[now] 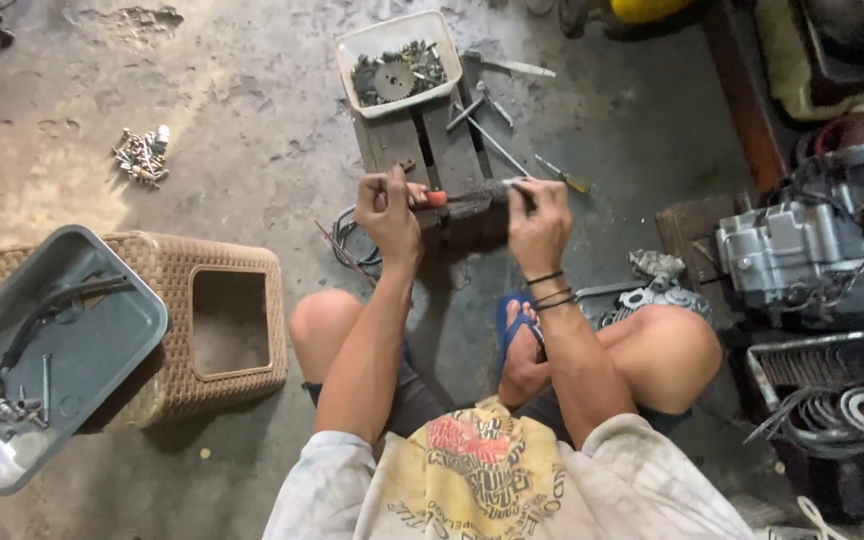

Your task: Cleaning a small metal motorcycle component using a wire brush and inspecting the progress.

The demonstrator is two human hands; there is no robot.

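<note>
Head view, looking down over bent bare knees and a pale printed shirt. Left hand point(389, 212) raised in front, fingers point(393, 186) curled shut around the red-orange handle end point(436, 198) of a long dark grimy tool point(472, 200) held level between both hands. Right hand point(539, 222) at the other end, fingers point(529, 190) pinched closed on the dark shaft near a small pale tip; black bands around that wrist. Tool held just above a small dark wooden stand point(422, 150) on the concrete floor point(252, 120), not resting on it as far as can be told.

On the stand: a white plastic tub point(397, 62) at the far end, filled with bolts and a toothed gear, plus loose wrenches and a screwdriver point(561, 175) lying beside and partly off the right edge. Thin dark cable point(347, 245) coiled on the floor just left of the stand, below the left hand.

Further left: a woven basket point(212, 320) turned on its side, and leaning on it a grey metal tray point(52, 350) with a black hose, bolts and small parts inside. A small heap of screws point(140, 155) well apart on the floor, upper left.

To the right: a grey engine block point(797, 255) with wires, coiled springs and a metal grille below it, near the right knee. A blue sandal point(517, 320) on the foot tucked between the knees.
</note>
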